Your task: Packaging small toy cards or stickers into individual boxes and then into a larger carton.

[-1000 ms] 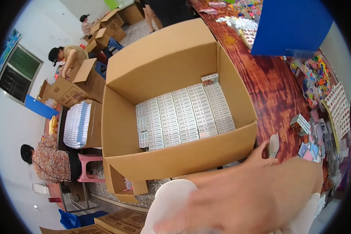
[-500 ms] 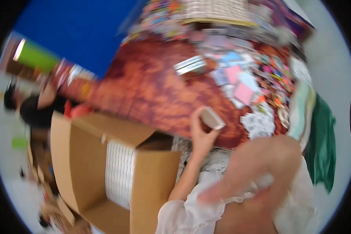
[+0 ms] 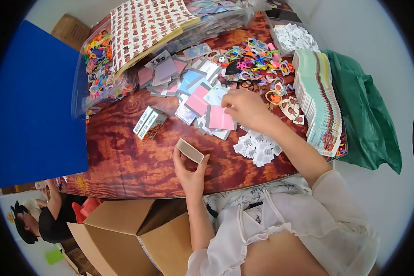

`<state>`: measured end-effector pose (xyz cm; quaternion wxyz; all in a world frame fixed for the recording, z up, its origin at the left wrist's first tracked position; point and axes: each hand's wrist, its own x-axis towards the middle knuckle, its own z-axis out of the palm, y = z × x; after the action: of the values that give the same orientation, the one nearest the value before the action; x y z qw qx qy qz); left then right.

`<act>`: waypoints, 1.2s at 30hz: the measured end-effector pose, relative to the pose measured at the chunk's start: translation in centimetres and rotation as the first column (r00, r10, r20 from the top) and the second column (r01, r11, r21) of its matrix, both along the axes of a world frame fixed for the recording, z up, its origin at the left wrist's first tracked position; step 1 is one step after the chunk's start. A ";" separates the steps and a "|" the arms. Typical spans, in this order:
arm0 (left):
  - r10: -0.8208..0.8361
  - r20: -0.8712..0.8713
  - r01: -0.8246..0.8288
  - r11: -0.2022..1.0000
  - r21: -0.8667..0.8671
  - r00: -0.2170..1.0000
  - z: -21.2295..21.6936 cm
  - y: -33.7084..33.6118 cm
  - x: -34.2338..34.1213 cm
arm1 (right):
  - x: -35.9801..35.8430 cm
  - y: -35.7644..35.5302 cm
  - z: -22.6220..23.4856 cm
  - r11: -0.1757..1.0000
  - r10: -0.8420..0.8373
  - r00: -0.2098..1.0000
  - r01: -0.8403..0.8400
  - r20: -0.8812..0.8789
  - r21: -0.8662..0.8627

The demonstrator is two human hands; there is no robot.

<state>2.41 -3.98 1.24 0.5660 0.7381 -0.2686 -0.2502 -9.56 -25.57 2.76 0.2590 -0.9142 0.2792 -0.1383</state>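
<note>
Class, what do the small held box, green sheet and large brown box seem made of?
Small held box: probably matte card, given thin, straight walls. Green sheet: likely plastic film, faintly shiny along creases; fabric possible. Large brown box: seemingly matte cardboard, judging by stiff flaps.

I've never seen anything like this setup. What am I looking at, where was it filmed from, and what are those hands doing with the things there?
There is no robot here: these are a person's bare hands, seen from above by a wide fisheye camera worn on the head. That lens makes straight edges bend toward the rim.

The left hand holds a small open box over the red-brown table. The right hand is at a pile of cards; I can't tell whether it holds one.

Also on the table are two printed boxes, white slips, colourful trinkets and a green-edged stack.
</note>
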 end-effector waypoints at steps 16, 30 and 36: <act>-0.034 -0.007 0.034 0.999 -0.002 0.999 -0.2 1.2 -0.1 | 0.6 -0.7 -0.1 0.934 0.023 0.982 -0.087 0.185 0.345; -0.134 0.165 0.118 0.988 0.104 0.977 -0.3 0.6 -0.4 | -3.0 -1.6 -0.2 -0.129 -0.552 0.756 -0.494 0.352 0.860; -0.214 0.303 0.156 0.967 0.204 0.929 1.0 -0.2 -0.9 | -4.0 1.5 5.2 0.569 0.068 0.979 -0.195 0.191 0.799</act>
<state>1.55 -4.15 2.26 0.4209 0.7874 -0.4027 -0.2015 -13.53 -24.03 7.96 0.6772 -0.6998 0.2240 -0.0384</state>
